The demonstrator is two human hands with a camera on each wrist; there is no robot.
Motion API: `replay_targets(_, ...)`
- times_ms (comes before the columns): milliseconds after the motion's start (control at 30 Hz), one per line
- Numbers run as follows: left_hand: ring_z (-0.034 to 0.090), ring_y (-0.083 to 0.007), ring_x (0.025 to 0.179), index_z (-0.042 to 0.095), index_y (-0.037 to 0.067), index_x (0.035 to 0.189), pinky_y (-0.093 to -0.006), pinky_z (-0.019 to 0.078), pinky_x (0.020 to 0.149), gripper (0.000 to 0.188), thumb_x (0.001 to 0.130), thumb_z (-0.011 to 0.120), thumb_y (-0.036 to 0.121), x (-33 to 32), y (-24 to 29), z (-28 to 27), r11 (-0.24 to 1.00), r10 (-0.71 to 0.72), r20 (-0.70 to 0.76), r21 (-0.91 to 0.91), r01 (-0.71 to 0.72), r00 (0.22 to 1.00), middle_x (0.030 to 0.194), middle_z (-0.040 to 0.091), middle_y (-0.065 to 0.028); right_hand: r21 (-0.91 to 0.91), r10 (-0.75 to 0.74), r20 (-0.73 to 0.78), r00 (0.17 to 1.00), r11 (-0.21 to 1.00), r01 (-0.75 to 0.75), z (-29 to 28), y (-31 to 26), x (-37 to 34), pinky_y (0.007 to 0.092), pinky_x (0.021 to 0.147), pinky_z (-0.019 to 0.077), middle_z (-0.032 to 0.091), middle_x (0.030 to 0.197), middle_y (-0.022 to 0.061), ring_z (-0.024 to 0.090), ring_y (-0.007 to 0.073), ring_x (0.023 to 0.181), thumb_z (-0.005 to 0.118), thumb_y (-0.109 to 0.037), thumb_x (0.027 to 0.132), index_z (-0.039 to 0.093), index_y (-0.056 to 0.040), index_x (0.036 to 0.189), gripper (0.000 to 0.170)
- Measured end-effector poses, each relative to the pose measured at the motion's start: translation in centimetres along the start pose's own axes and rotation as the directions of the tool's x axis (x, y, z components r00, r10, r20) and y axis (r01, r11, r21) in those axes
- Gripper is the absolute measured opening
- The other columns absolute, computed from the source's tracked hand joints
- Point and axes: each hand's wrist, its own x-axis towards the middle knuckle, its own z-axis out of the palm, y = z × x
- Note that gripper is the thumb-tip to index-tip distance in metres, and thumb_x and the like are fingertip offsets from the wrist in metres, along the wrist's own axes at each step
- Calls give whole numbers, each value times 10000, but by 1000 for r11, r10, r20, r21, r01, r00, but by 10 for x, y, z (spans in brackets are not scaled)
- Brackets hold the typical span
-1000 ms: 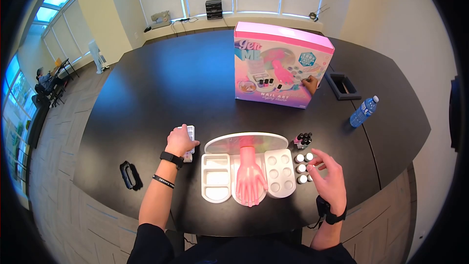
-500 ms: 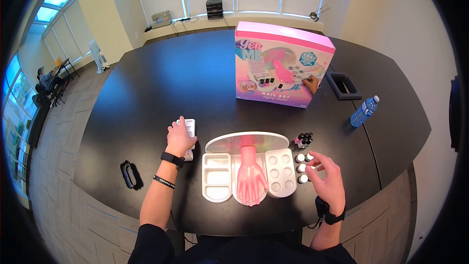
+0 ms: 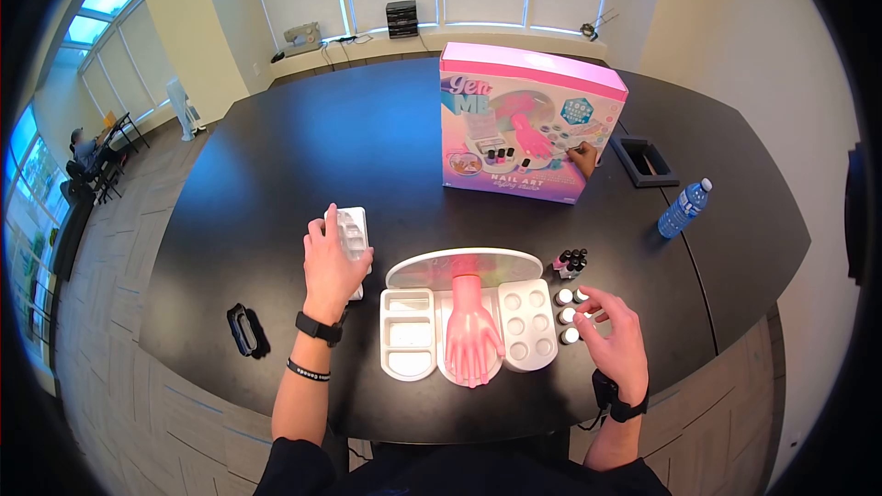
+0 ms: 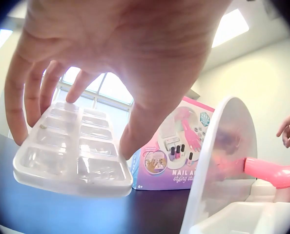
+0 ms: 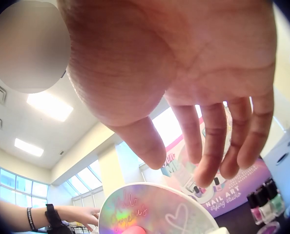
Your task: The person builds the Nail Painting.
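My left hand (image 3: 333,266) grips a clear, many-celled tray (image 3: 353,230) by its sides, left of the white stand. In the left wrist view, the fingers and thumb of that hand (image 4: 115,53) span the tray (image 4: 98,147), which is held above the table. A white edge (image 3: 358,294) shows beneath the hand. The right hand (image 3: 619,344) hovers with bent, relaxed fingers beside white-capped jars (image 3: 567,316), holding nothing. In the right wrist view, the fingers of this hand (image 5: 184,83) hang loosely apart. Between the hands, a pink model hand (image 3: 471,331) lies on the white stand (image 3: 406,363).
Small polish bottles (image 3: 571,264) stand behind the jars. A large pink box (image 3: 528,124) is upright farther back. To the right are a water bottle (image 3: 684,208) and a dark table opening (image 3: 645,162). A black strap-like object (image 3: 245,330) lies at left.
My left hand has moved forward, from resting over the tray to holding it by the sides, raised. The right hand has barely moved.
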Motion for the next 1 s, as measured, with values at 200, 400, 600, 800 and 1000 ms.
replay_targets(200,557,-444,1249,384,27,1638,-516,523,1040,1033,776,923,210,-31,14,-16,995,40,-143,-84,-53,989,1401,497,-236,-5,10,7,1000,1000,-10,0,2,-1,387,822,551,777,1003,98,695,274,927,782,-94,936,729,-24,1303,377)
replay_targets(400,532,-465,1245,380,-46,1528,-527,478,1062,970,769,929,207,-55,36,-30,970,80,-170,-213,-116,982,1362,474,-255,-4,12,7,1000,1000,-12,2,5,-2,378,843,554,781,1014,99,708,261,943,790,-75,925,728,-28,1311,395)
replay_targets(600,542,-444,1213,383,-65,1454,-515,490,1034,967,738,962,232,-68,51,-15,963,94,-142,-237,-126,985,1311,469,-241,4,-2,12,1000,1000,2,4,6,-3,389,835,554,778,1001,92,700,271,933,778,-97,938,736,-34,1296,366)
replay_targets(800,548,-421,1191,375,-82,1425,-506,501,1008,983,725,978,253,-73,58,-1,972,104,-95,-201,-121,990,1290,458,-233,13,16,13,1000,1000,-16,4,6,-4,402,827,553,775,992,84,688,284,921,763,-118,949,744,-42,1286,347)
replay_targets(1000,532,-433,1174,377,-84,1403,-511,493,998,969,718,979,245,-76,60,11,971,147,-121,-174,-166,982,1261,454,-239,3,10,23,1000,1000,-10,5,10,-5,388,828,547,780,1001,89,694,270,921,780,-103,940,740,-41,1298,365)
